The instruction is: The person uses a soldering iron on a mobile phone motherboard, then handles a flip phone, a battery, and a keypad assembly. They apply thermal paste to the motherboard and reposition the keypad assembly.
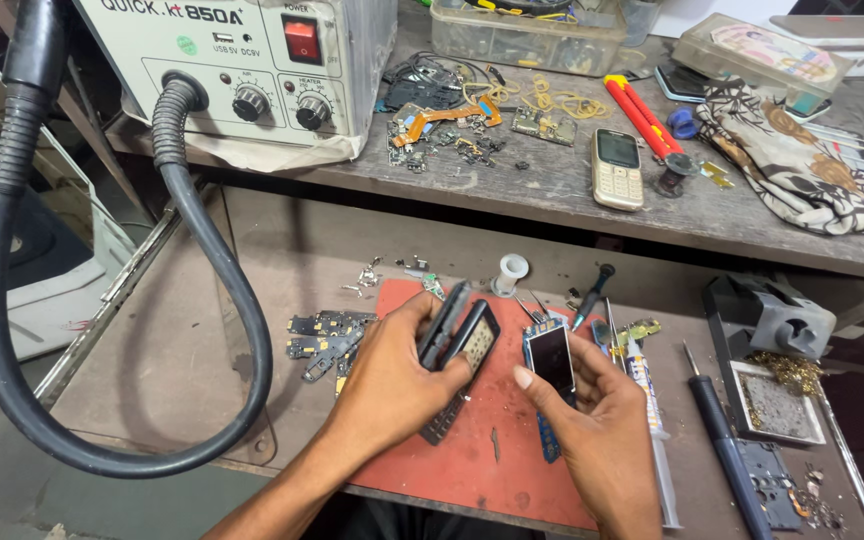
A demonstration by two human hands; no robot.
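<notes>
cluttered repair bench (202, 400), red mat (472, 460) under both hands.

Hidden behind the left hand (392, 375): the lower half of the black phone casing (460, 350), plus part of the dark keypad strip (442, 425) under the wrist. Covered by the right hand (597, 425): the bottom of the small phone board with its dark screen (552, 358). Cut off by the top edge: the hot-air station (242, 70), the clear plastic parts box (522, 35). Cut off at the bottom edge: the dark screwdriver (727, 445), the red mat (482, 450). Too small to tell apart: loose parts (447, 135) on the upper desk (552, 190), gold scraps (787, 370) near the right edge.
</notes>
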